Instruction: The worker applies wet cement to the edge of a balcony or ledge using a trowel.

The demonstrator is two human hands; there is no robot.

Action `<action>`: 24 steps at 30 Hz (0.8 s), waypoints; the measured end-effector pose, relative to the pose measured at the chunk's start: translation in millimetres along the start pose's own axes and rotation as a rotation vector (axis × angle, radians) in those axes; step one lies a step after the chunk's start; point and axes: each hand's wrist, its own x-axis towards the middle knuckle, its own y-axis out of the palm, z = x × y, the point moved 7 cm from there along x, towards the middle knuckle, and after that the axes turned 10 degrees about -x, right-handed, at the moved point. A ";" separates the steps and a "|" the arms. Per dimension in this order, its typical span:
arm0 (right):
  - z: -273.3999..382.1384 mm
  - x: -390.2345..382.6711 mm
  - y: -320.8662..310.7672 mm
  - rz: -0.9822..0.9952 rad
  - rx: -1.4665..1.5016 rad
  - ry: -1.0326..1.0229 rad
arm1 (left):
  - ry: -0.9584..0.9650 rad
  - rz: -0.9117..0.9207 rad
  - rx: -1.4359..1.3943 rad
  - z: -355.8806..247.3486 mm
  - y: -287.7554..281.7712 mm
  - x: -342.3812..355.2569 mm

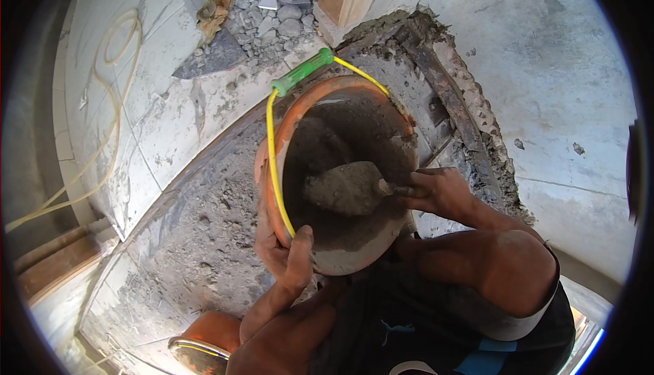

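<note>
My bare right knee (521,259) is closest, at four o'clock, over dark shorts (368,327). Starting from the left, a pale hose (117,111) loops at ten o'clock on light tiles (160,109). At seven o'clock sits a second orange bucket (211,327), partly hidden by my arm. Grey rubble (272,24) lies just before twelve. My left hand (289,256) grips the main bucket (291,123) at its seven o'clock edge, thumb over the rim. That bucket fills the centre, its yellow handle with a green grip (303,72) toward eleven. Inside, a mud-coated trowel (347,188) points to nine; my right hand (436,191), at three o'clock, is closed around its handle. Crumbled floor edging (470,113) runs along two o'clock.
</note>
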 end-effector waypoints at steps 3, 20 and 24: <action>2.0 1.0 -2.8 -0.010 0.125 -0.038 | -0.015 -0.146 -0.080 -1.2 -10.5 -2.4; -173.2 -61.2 -32.3 -0.402 1.022 0.591 | -0.022 -0.267 -0.114 7.5 -47.3 11.1; -129.5 -100.4 -61.6 -0.347 0.806 0.575 | -0.024 -0.321 -0.051 4.9 -51.2 1.0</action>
